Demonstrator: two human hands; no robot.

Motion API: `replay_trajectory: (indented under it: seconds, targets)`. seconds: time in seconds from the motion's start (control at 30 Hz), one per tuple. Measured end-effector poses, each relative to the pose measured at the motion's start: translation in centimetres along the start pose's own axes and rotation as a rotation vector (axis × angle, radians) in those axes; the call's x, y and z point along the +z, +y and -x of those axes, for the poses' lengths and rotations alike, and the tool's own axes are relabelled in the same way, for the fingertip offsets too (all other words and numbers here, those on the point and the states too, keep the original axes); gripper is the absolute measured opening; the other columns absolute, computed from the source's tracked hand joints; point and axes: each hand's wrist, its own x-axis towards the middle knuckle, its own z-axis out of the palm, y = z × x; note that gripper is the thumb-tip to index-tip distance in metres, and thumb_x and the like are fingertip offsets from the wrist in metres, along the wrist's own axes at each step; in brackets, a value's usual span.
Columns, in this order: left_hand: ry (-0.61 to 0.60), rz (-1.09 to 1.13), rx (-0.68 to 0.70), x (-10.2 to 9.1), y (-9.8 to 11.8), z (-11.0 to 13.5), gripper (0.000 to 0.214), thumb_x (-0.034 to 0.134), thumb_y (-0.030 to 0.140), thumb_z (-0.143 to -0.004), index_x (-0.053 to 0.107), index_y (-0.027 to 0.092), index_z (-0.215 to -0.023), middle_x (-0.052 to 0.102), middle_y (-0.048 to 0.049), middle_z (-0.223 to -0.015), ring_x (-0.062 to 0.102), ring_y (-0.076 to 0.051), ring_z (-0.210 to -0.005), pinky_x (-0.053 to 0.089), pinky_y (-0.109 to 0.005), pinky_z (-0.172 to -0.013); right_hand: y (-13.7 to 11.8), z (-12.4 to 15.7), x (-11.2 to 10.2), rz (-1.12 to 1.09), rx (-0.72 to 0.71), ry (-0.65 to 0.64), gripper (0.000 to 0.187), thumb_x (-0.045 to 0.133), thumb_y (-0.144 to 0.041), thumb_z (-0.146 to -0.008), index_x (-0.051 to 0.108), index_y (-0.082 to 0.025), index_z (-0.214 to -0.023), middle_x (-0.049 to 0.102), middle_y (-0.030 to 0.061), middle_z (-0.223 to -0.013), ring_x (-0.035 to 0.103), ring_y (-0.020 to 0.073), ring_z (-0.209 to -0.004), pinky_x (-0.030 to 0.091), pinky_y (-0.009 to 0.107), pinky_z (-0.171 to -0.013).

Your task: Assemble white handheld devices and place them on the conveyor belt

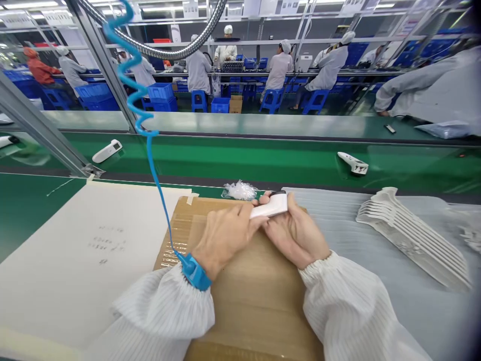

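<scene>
Head view, and right now a slim white plastic casing [269, 206] is clamped between both bare hands, left hand [225, 240] and right hand [295, 235] together, over a flat brown cardboard sheet [248, 301], crumpled clear plastic wrap [239, 190] just beyond!

Lighting: bright, even, overhead, from long white fluorescent ceiling strips [158, 8] along the upper edge of the frame.
Glare: broad pale streaks across the glossy green conveyor belt [263, 160], middle of the frame.
Shadows: weak, soft, beneath the bare left hand [223, 245] and bare right hand [296, 233], lower centre.
Highlights: near-washed-out surface on the white plastic casing [268, 205], centre.
Distortion: strong wide-angle lean in the silver aluminium frame post [101, 60], upper left.
Blur: stacked white plastic mouldings [413, 235] soften towards the right edge.
Vignette: dark falloff in the right-hand corners.
</scene>
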Motion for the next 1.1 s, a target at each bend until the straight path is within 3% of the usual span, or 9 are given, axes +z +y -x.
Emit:
replay_trajectory:
  seconds: [0.07, 0.13, 0.4, 0.53, 0.67, 0.8, 0.9, 1.0, 1.1]
  targets:
    - [0.149, 0.061, 0.004, -0.5, -0.4, 0.1, 0.046, 0.046, 0.053, -0.099, 0.059, 0.021, -0.129, 0.071, -0.0119, -0.117, 0.063, -0.03, -0.112, 0.047, -0.039, -0.093, 0.6, 0.2, 0.8, 0.005, -0.029, -0.067, 0.03, 0.057, -0.056, -0.093, 0.066, -0.028, -0.098, 0.07, 0.0048, -0.105, 0.064, 0.0268, -0.111, 0.053, 0.046, -0.101]
    - [0.241, 0.105, 0.066, -0.4, -0.4, 0.3, 0.046, 0.05, 0.051, -0.099, 0.056, 0.02, -0.132, 0.068, -0.0095, -0.128, 0.06, -0.027, -0.12, 0.044, -0.04, -0.102, 1.4, 0.5, 1.5, 0.011, -0.023, -0.099, 0.028, 0.058, -0.052, -0.094, 0.068, -0.027, -0.099, 0.07, 0.0058, -0.11, 0.063, 0.0269, -0.117, 0.053, 0.045, -0.103]
    - [0.419, -0.045, 0.301, 2.4, -0.4, -0.4, 0.036, 0.04, 0.038, -0.104, 0.06, 0.013, -0.121, 0.07, -0.0125, -0.121, 0.065, -0.025, -0.112, 0.053, -0.04, -0.098, 2.5, 1.0, 2.1, -0.129, 0.021, 0.073, 0.014, 0.072, -0.036, -0.086, 0.071, -0.022, -0.084, 0.072, 0.0052, -0.093, 0.065, 0.0234, -0.11, 0.049, 0.039, -0.108]
    - [0.304, 0.001, 0.29, 1.4, -1.1, -0.3, 0.043, 0.049, 0.049, -0.1, 0.057, 0.018, -0.129, 0.07, -0.0081, -0.124, 0.066, -0.022, -0.112, 0.054, -0.036, -0.097, 0.9, 0.7, 1.4, -0.205, 0.053, 0.089, 0.023, 0.057, -0.039, -0.097, 0.07, -0.023, -0.088, 0.068, 0.0031, -0.089, 0.066, 0.0206, -0.097, 0.051, 0.041, -0.106]
    - [0.11, -0.108, 0.153, 0.2, -1.2, 0.3, 0.035, 0.043, 0.043, -0.103, 0.06, 0.023, -0.127, 0.073, -0.0038, -0.117, 0.07, -0.023, -0.102, 0.055, -0.034, -0.078, -0.5, 0.5, 0.4, -0.31, 0.026, 0.153, 0.037, 0.04, -0.039, -0.103, 0.066, -0.023, -0.082, 0.062, 0.0028, -0.083, 0.065, 0.0194, -0.091, 0.051, 0.04, -0.107]
    - [0.092, -0.093, 0.19, 0.1, -0.3, 0.5, 0.039, 0.04, 0.04, -0.104, 0.061, 0.02, -0.13, 0.074, -0.0069, -0.116, 0.068, -0.025, -0.104, 0.051, -0.033, -0.076, -0.6, 0.5, 0.1, -0.37, 0.044, 0.14, 0.037, 0.036, -0.03, -0.103, 0.064, -0.023, -0.08, 0.059, 0.0021, -0.078, 0.064, 0.0189, -0.085, 0.051, 0.043, -0.106]
    - [0.063, 0.138, 0.036, 0.4, -0.2, 0.1, 0.043, 0.037, 0.044, -0.104, 0.072, 0.019, -0.104, 0.075, -0.0062, -0.091, 0.068, -0.02, -0.084, 0.046, -0.03, -0.069, -0.2, 0.3, 0.5, -0.327, 0.032, 0.164, 0.039, 0.039, -0.034, -0.103, 0.063, -0.024, -0.076, 0.061, 0.0015, -0.079, 0.064, 0.0178, -0.083, 0.051, 0.041, -0.106]
    - [-0.093, 0.545, -0.337, 0.3, -0.9, -0.7, 0.06, 0.03, 0.055, -0.102, 0.063, 0.017, -0.069, 0.06, -0.0029, -0.057, 0.052, -0.012, -0.051, 0.036, -0.025, -0.051, 0.2, 0.3, 1.1, -0.267, 0.005, 0.187, 0.038, 0.04, -0.043, -0.104, 0.068, -0.024, -0.086, 0.068, 0.0027, -0.092, 0.066, 0.0177, -0.097, 0.049, 0.039, -0.109]
    - [-0.204, 0.875, -0.537, -0.5, -1.6, -1.3, 0.054, 0.031, 0.056, -0.101, 0.058, 0.017, -0.074, 0.051, 0.0016, -0.05, 0.033, -0.007, -0.038, 0.023, -0.021, -0.041, 0.3, 0.6, 1.6, -0.192, -0.03, 0.099, 0.031, 0.049, -0.048, -0.101, 0.07, -0.025, -0.097, 0.071, 0.0036, -0.107, 0.062, 0.0187, -0.118, 0.044, 0.037, -0.114]
